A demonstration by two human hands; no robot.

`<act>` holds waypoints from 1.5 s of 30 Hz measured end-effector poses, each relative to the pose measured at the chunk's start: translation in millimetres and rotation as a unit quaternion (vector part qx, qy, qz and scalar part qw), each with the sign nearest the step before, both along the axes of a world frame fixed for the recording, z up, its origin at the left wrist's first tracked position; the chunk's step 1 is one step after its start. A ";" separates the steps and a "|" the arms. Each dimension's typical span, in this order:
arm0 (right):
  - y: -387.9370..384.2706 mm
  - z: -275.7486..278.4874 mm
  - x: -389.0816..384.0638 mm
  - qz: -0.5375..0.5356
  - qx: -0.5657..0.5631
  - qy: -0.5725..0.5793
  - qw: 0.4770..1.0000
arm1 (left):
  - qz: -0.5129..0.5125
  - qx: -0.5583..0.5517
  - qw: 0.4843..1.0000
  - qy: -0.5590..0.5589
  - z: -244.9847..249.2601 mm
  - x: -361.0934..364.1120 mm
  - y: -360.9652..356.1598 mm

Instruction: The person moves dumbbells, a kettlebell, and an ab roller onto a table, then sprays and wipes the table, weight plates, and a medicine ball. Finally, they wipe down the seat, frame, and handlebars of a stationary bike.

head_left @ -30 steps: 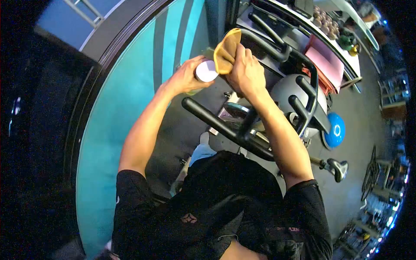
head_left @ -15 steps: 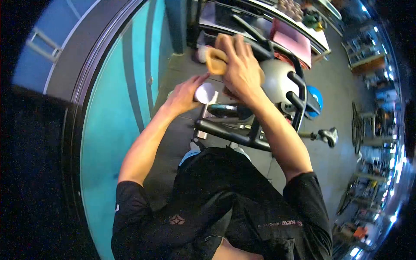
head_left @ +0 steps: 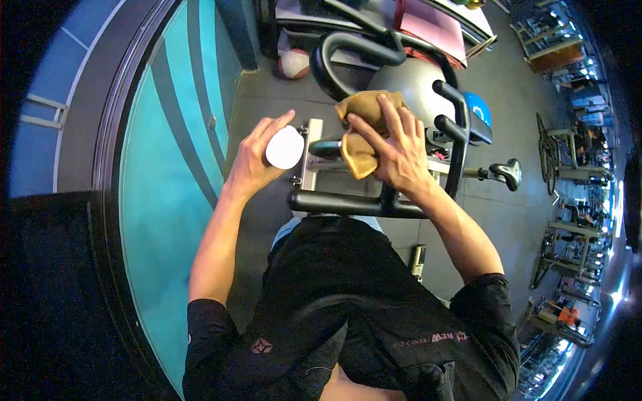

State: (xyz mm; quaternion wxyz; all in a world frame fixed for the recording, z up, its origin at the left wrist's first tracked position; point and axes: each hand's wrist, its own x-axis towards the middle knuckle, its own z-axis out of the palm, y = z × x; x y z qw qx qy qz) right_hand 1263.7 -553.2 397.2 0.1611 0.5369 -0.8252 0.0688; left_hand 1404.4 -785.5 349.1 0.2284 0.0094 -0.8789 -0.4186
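My left hand (head_left: 253, 160) is closed around a white cylindrical container (head_left: 284, 148), whose round white end faces me; the rest of it is hidden by my fingers. In my right hand (head_left: 401, 155) is a bunched brown cloth (head_left: 361, 158), with folds sticking out on both sides of my fingers. Both hands are over an exercise bike, apart from each other. My right hand and the cloth are over the middle of the bike, near its black curved handlebar (head_left: 334, 67). A black padded bar (head_left: 348, 202) of the bike runs closest to my body.
A large grey exercise ball (head_left: 421, 87) and a blue ball (head_left: 476, 108) are beyond the bike. A red and white ball (head_left: 294, 63) lies by a shelf holding pink mats (head_left: 435, 30). To the left stands a turquoise panel (head_left: 157, 220). Gym machines line the far right.
The cloth and my right hand have moved down and toward the right. My left hand has shifted left with the white container, widening the gap between my hands.
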 end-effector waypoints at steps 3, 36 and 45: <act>-23.9 11.7 -2.9 0.007 -0.020 -0.032 0.999 | 0.029 -0.012 0.999 -0.019 -0.5 7.9 4.4; -119.9 10.6 -147.0 0.241 -0.151 0.047 0.958 | 0.283 0.002 0.956 -0.078 7.8 41.4 55.1; -44.6 -4.8 -200.7 0.215 -0.007 0.077 0.974 | 0.333 0.002 0.941 -0.064 -11.2 57.2 63.4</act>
